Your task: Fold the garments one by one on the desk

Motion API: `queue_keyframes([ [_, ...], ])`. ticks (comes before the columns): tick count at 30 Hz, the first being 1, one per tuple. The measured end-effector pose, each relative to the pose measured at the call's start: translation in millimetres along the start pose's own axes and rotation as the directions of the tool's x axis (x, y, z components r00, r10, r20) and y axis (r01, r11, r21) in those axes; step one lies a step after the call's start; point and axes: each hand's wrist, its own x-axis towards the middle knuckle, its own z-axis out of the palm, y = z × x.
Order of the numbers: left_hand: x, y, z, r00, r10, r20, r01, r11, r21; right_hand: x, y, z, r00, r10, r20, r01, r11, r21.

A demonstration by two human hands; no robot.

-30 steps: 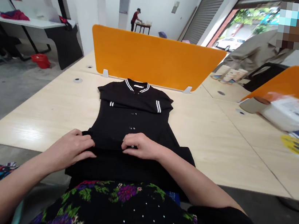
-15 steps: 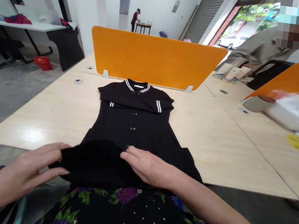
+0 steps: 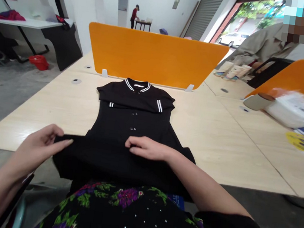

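Observation:
A black dress [image 3: 114, 118] with white-striped collar and cuffs lies face up on the pale wooden table [image 3: 57, 112]. Its sleeves are folded across the chest, and small buttons run down the front. The lower part hangs over the near edge. My left hand [image 3: 43, 139] pinches a corner of the dress's cloth at the left, between thumb and fingers. Near the middle, my right hand [image 3: 147, 148] is closed on the same raised fold of black cloth. That fold stretches taut between both hands.
An orange divider [image 3: 153, 58] stands along the table's far edge. To the right are paper cups [image 3: 233, 71], a white plastic package [image 3: 298, 109] and a second orange panel [image 3: 293, 80]. A person in a beige sleeve [image 3: 257, 45] is behind them. A red bucket [image 3: 39, 62] stands on the floor.
Both hands have moved up and away from my body, the left more clearly. The cloth between them is lifted into a straighter fold, covering a lower button. The view has shifted slightly.

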Motion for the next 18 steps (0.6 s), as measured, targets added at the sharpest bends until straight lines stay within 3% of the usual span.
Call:
queue_keyframes([
  [3, 46.7, -21.7, 24.5, 0.995, 0.007, 0.097, -0.024, 0.985, 0.172, 26.6, 28.0, -2.9, 0.958, 0.218, -0.189, -0.24, 0.965, -0.105],
  [6, 67.7, -40.4, 42.8, 0.997, -0.012, 0.078, -0.02, 0.917, 0.399, 27.4, 48.1, -2.9, 0.887, 0.282, -0.365, -0.361, 0.918, -0.168],
  [9, 57.9, -43.3, 52.2, 0.974, 0.225, -0.016, -0.186, 0.843, 0.505, 4.1, 57.4, -1.3, 0.895, 0.266, -0.358, -0.363, 0.901, -0.237],
  [12, 38.8, -40.8, 62.8, 0.903, 0.425, 0.056, -0.39, 0.762, 0.517, -18.4, 60.6, -0.8, 0.891, 0.32, -0.323, -0.42, 0.851, -0.315],
  [15, 26.6, -48.9, 80.4, 0.851, 0.492, 0.183, -0.511, 0.699, 0.5, -25.2, 61.0, -0.9, 0.88, 0.322, -0.35, -0.43, 0.852, -0.297],
  [18, 21.3, -64.2, 94.6, 0.841, 0.48, 0.251, -0.533, 0.651, 0.541, -22.4, 61.9, 1.0, 0.836, 0.228, -0.5, -0.405, 0.871, -0.279],
])
